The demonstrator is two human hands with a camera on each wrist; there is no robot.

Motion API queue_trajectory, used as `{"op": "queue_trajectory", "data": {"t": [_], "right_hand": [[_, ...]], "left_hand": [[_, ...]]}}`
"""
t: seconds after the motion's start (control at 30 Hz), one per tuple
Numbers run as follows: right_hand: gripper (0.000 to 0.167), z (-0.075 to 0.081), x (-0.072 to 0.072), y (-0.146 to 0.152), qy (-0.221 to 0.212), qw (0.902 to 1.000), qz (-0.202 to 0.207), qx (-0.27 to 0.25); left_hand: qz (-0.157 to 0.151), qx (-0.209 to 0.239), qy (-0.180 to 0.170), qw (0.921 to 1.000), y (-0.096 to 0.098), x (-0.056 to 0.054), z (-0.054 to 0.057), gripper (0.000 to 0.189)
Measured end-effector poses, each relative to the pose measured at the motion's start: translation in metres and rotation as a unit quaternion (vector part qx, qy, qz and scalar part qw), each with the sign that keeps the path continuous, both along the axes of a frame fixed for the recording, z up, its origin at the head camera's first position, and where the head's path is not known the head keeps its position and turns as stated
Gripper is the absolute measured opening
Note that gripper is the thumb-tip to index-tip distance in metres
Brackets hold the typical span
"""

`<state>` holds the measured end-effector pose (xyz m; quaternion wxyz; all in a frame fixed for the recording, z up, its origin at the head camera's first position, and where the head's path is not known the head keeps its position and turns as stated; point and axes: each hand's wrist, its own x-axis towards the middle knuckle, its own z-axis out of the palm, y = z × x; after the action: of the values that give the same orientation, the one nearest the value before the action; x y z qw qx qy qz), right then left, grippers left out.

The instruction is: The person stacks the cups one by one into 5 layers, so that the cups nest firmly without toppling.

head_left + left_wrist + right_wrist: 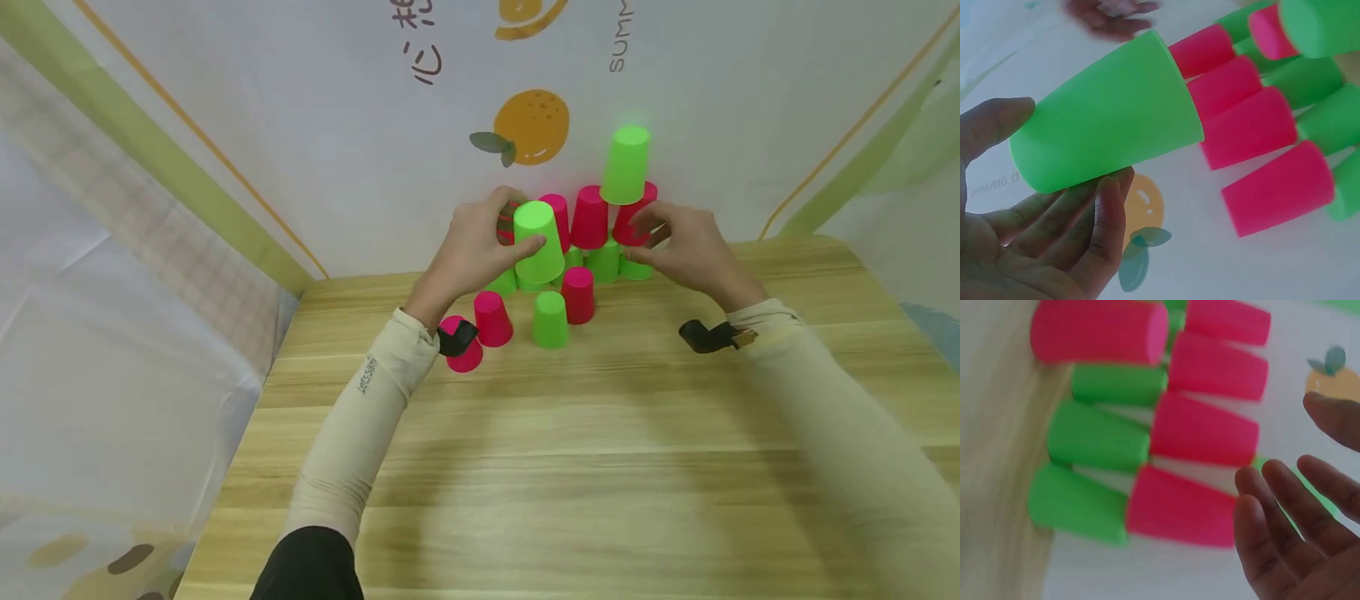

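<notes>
Cup held up, neon green, upside down

Left hand's got it gripped, thumb one side, fingers the other. Smooth walls, narrow base up, wide rim down, right by the pink cups. Another green cup tops their right end; right hand nearby, fingers loosely bent, empty.

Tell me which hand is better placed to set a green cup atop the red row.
Left, probably: the left hand holds a green cup, mouth down, near the red row, while the right hand is empty.
</notes>
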<state>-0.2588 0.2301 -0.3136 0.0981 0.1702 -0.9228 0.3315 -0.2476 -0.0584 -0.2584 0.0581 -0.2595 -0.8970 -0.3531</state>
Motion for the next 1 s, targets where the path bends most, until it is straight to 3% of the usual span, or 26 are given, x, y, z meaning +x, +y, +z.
{"op": "queue_trajectory", "data": {"t": [0.23,0.37,0.47,0.77,1.0], "right_hand": [[0.039,-0.031,0.005,-0.034,-0.041,0.9967,0.071,0.001],[0.040,-0.045,0.009,-0.055,-0.067,0.9920,0.105,0.020],[0.040,-0.055,0.012,-0.067,-0.064,0.9905,0.117,0.033],[0.056,-0.066,0.012,-0.085,-0.043,0.9913,0.072,0.101],[0.057,-0.069,0.011,-0.092,-0.038,0.9896,0.063,0.124]], "left_hand": [[0.024,0.032,-0.008,0.9992,0.016,-0.021,0.016,0.049],[0.042,0.025,-0.019,0.9986,0.028,-0.035,0.016,0.054],[0.057,0.022,-0.023,0.9979,0.036,-0.047,0.014,0.053],[0.090,0.014,-0.016,0.9957,0.057,-0.074,0.010,0.055],[0.111,0.020,-0.003,0.9936,0.075,-0.085,0.004,0.055]]}}
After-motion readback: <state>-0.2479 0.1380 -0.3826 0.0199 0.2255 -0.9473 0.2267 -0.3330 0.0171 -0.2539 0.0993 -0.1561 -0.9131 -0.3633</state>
